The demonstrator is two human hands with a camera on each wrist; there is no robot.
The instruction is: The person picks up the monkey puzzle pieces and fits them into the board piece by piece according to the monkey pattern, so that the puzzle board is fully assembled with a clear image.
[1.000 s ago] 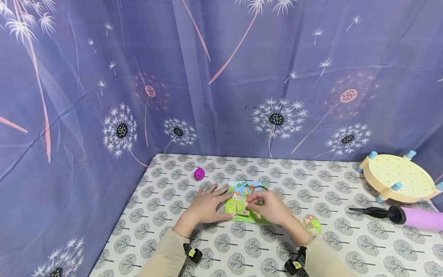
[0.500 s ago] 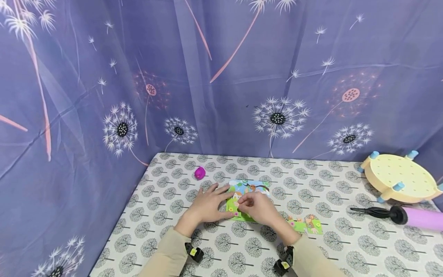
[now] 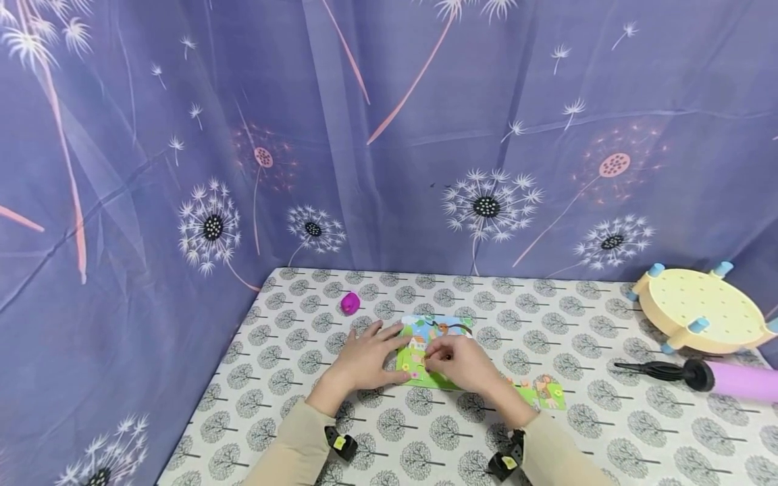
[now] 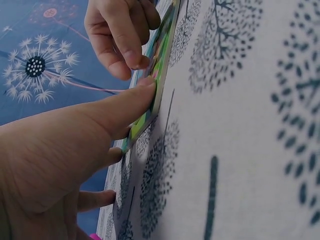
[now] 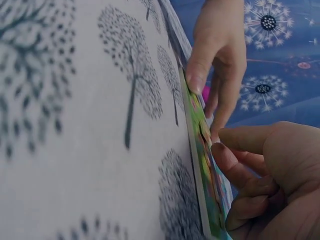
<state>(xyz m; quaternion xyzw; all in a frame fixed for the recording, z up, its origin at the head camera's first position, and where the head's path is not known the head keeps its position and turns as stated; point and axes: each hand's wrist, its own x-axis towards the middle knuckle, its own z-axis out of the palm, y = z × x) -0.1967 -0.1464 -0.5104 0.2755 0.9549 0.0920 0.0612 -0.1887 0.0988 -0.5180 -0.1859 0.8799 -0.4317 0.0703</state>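
A colourful picture puzzle board lies flat on the table, showing blue sky, a branch, a small house and green grass. My left hand rests spread at its left side, with the thumb on the lower edge and the fingers reaching past the far side. Curled over the middle of the board is my right hand. Its thumb and index finger come together at the right edge of a green puzzle piece at lower left. The right hand covers much of the board's right half.
Loose puzzle pieces lie right of the board, partly behind the right forearm. A small purple toy sits at back left. On the right are an upturned yellow stool with blue-tipped legs and a pink-and-black pump.
My right hand has moved left and down with the green piece, which now lies flatter at the board's lower left. In the last half second the hand shifted slightly right. The left hand stays put.
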